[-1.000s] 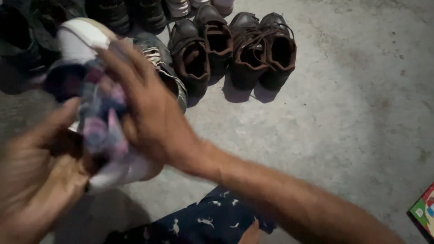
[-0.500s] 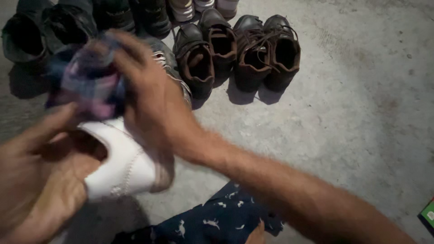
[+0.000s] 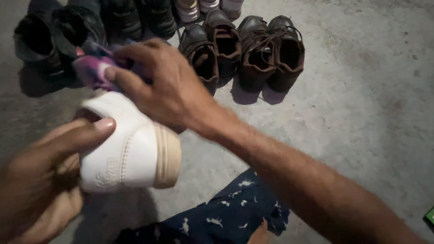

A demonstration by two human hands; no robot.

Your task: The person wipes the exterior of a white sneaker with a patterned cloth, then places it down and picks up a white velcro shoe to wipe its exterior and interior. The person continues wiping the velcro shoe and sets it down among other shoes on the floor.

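White shoe [image 3: 131,153] sits in my left hand [image 3: 43,180], held up off the concrete floor [image 3: 343,113] at the lower left of the head view, heel end toward the camera, thumb pressed over the rim of the opening. My right hand [image 3: 167,90] is closed around a bunched purple and pink cloth [image 3: 92,70], pressed against the upper side of the shoe near its front.

To rub well, I judge the left grip should stay firm on the heel so the shoe does not twist, while the cloth works in short strokes along the leather and down to the tan sole edge [image 3: 167,156]. Keeping the cloth bunched tight should stop loose ends from dragging.

Room is tight ahead and to the left: dark shoes [image 3: 54,36] stand just beyond the cloth, and brown shoes [image 3: 246,49] stand in a row near my right wrist. My knee in blue patterned fabric [image 3: 217,221] lies below the forearm. Open floor lies to the right, well apart from the row, so wide arm swings are best kept that way.
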